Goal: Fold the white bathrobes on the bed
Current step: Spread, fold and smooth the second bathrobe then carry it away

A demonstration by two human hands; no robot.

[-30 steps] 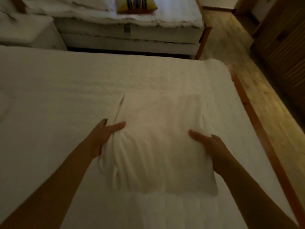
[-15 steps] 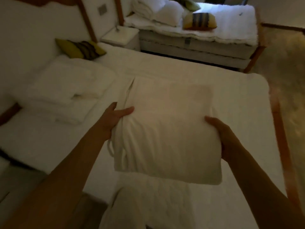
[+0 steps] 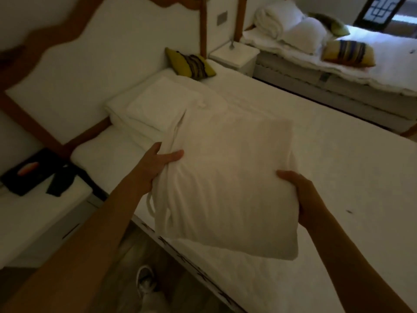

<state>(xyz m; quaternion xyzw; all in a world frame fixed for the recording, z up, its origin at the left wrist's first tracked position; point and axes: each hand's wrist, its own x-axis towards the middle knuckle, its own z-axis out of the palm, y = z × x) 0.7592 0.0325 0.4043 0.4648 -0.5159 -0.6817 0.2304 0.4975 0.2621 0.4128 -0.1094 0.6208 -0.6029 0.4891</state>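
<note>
1. Above the near edge of the bed (image 3: 338, 154), a folded white bathrobe (image 3: 225, 177) is held up in the air by both hands, clear of the mattress.
2. The left hand (image 3: 155, 163) grasps the robe's left edge, thumb lying across the top of the cloth and the other fingers hidden beneath it.
3. The right hand (image 3: 302, 195) grasps the right edge the same way, thumb on top, fingers out of sight underneath.
4. The robe is a thick, roughly square bundle, tilted so its near right corner hangs lowest; its belt (image 3: 150, 204) dangles in a loop from the left side, just below the left hand.
5. Farther off on the left, at the head of the bed, a second folded white bundle (image 3: 155, 107) lies flat on the pillow (image 3: 117, 109); the held robe's far left corner overlaps it in this view, and contact cannot be judged.
6. A green striped cushion (image 3: 189, 64) leans against the headboard (image 3: 90, 64) beyond that bundle.
7. On the near left a white bedside table (image 3: 33, 211) carries a dark tray (image 3: 29, 172).
8. Another small white table (image 3: 234, 55) stands between the two beds at the far side.
9. At the far right the second bed (image 3: 361, 71) has white pillows and a yellow striped cushion (image 3: 347, 53) on it.
10. A shoe (image 3: 146, 281) shows on the floor below the arms, beside the bed frame.
</note>
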